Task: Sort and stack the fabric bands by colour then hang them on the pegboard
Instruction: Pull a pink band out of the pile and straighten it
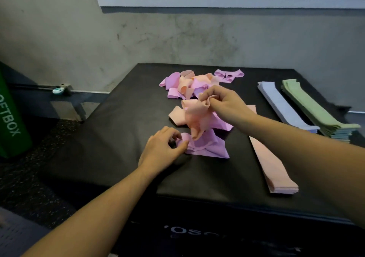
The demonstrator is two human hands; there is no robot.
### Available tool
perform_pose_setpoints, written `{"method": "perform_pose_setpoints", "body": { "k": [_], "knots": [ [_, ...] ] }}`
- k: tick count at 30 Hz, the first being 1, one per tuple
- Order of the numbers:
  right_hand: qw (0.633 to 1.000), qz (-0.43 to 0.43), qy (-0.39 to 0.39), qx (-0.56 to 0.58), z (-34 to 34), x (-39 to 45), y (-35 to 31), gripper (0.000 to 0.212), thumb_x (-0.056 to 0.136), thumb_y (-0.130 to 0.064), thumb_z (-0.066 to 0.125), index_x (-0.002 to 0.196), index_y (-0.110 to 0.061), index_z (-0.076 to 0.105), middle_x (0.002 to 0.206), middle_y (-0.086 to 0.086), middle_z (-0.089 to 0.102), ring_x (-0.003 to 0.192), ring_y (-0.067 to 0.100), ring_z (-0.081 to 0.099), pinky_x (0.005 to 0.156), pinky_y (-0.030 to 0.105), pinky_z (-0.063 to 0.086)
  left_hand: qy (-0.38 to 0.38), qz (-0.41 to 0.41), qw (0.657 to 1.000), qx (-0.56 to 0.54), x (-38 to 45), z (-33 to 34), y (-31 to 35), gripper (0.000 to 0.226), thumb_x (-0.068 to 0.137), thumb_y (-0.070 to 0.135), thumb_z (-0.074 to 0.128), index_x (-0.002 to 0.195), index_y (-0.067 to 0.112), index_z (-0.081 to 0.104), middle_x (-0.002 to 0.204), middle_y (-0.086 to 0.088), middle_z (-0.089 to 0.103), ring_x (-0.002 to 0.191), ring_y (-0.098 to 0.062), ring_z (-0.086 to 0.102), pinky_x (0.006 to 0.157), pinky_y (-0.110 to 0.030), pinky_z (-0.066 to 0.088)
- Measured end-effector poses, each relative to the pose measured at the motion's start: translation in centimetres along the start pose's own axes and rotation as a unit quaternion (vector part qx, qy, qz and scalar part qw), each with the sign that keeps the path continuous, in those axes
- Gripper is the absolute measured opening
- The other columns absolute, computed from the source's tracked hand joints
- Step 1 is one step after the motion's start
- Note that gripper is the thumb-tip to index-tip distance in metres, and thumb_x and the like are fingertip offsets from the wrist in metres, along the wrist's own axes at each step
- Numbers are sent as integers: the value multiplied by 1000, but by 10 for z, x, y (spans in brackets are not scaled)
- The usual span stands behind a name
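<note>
We've got our right hand [219, 102] pinching a peach band [197, 116] lifted over the mixed pile [189, 85], our left hand [162, 148] pinching a lilac band [205, 146] on the black box top [118, 138]. The peach stack [272, 166] lies lengthwise just right, nearest our right hand.

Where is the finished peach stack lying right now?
In the head view, the flat peach stack lies on the black table at the near right, under the right forearm, nearer than the blue stack and green stack.
</note>
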State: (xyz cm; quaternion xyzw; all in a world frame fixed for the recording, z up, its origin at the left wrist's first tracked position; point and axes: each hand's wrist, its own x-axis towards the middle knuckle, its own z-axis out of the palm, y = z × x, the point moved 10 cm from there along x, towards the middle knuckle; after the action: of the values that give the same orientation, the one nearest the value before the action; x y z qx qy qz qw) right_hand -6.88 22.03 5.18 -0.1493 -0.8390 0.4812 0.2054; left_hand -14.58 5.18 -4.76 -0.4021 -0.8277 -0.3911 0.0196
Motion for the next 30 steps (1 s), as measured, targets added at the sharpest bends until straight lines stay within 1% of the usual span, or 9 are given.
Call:
{"method": "perform_pose_setpoints", "body": {
  "k": [3,7,15,18,21,23,25,27,30],
  "knots": [
    [998,36,4,61,-10,-14,2,34,93,-3,44,80,-26,66,80,-9,68,72,8,57,71,26,45,-17,9,1000,12,-3,4,4,35,79,66,56,94,35,61,91,17,57,81,-7,55,77,-35,48],
    [982,78,9,173,-16,-31,0,31,97,-3,39,83,-20,61,85,-1,67,71,14,57,59,30,52,-40,-15,999,-4,-4,6,-1,28,82,59,67,100,40,57,92,18,59,79,-5,56,68,-27,43],
    [979,44,29,195,-40,-44,-28,35,97,3,34,86,-20,59,71,-8,63,60,7,53,61,26,43,41,-102,957,-269,-1,-23,29,15,98,36,56,110,27,57,108,14,60,100,-1,58,85,-17,41],
    [980,54,9,190,-33,-50,-25,35,96,3,35,86,-20,60,82,-4,64,68,12,54,62,27,43,-7,-78,943,-324,-2,-21,71,48,81,49,72,119,39,46,122,8,57,103,-2,62,84,-17,48],
    [970,86,-11,226,-21,-53,-14,34,97,-1,40,88,-25,64,103,0,63,80,19,56,68,35,46,-56,-44,944,-323,-7,-11,102,89,80,9,85,138,47,29,130,9,51,98,7,65,76,-10,51],
    [964,115,-14,239,-15,-56,-6,25,98,-6,46,98,-24,64,94,3,65,84,19,58,74,38,47,-73,-30,956,-283,-10,-5,111,97,80,-2,80,148,41,27,131,15,49,105,7,61,78,-6,48],
    [963,126,-15,236,-9,-58,2,18,98,-11,52,105,-24,62,89,4,65,86,20,57,75,36,46,-50,-32,966,-253,-8,-10,108,72,84,-6,69,140,33,47,121,15,58,100,-2,63,76,-7,48],
    [965,130,-23,228,-5,-60,7,20,95,-12,55,110,-24,61,90,2,66,86,20,60,70,32,47,-7,-46,967,-249,-7,-24,99,47,89,-7,59,114,32,66,98,13,68,83,-5,63,69,-11,48],
    [961,156,-49,224,3,-67,17,33,95,-21,64,126,-29,57,103,-1,69,86,19,70,69,30,57,12,-82,965,-248,-2,-41,81,36,94,0,58,96,33,70,89,6,71,78,-11,62,70,-27,54]
  ]
}}
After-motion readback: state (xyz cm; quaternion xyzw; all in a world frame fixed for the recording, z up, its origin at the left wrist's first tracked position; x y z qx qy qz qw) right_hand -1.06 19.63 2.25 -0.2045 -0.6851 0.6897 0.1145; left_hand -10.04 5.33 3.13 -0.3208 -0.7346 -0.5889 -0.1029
